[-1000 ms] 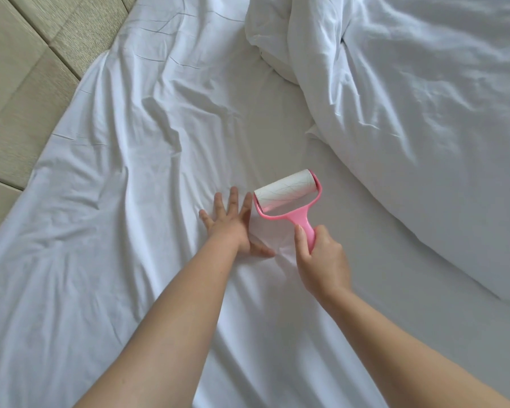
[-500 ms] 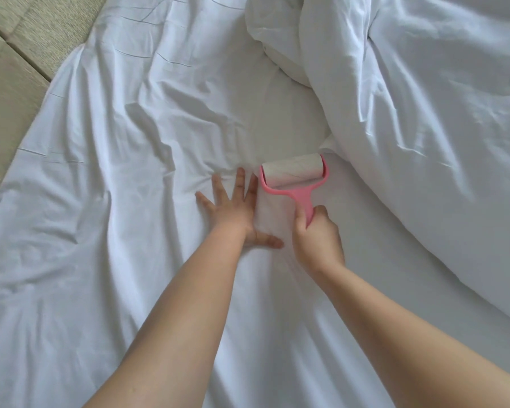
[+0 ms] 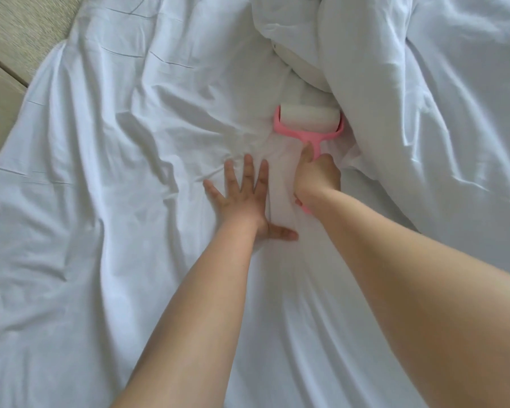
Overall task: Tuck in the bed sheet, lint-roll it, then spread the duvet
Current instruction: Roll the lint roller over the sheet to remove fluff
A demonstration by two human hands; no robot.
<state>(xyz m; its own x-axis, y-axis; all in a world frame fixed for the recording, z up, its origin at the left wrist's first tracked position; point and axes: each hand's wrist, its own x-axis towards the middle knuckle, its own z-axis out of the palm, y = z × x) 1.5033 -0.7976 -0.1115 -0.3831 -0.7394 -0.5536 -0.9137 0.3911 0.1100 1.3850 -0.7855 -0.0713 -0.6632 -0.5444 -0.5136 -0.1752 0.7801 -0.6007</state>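
A wrinkled white bed sheet [image 3: 124,178] covers the mattress. My right hand [image 3: 317,175] grips the pink handle of a lint roller [image 3: 308,122], whose white roll lies on the sheet right at the foot of the bunched white duvet [image 3: 424,98]. Just left of the handle, my left hand [image 3: 242,195] presses flat on the sheet with fingers spread and thumb pointing right.
The duvet is heaped over the right and upper right of the bed. A beige padded headboard or wall panel [image 3: 9,54] borders the sheet at the upper left. Deep creases run across the left half of the sheet.
My right hand has pushed the lint roller forward over the sheet until it reached the duvet's edge. My left hand stayed flat on the sheet beside it.
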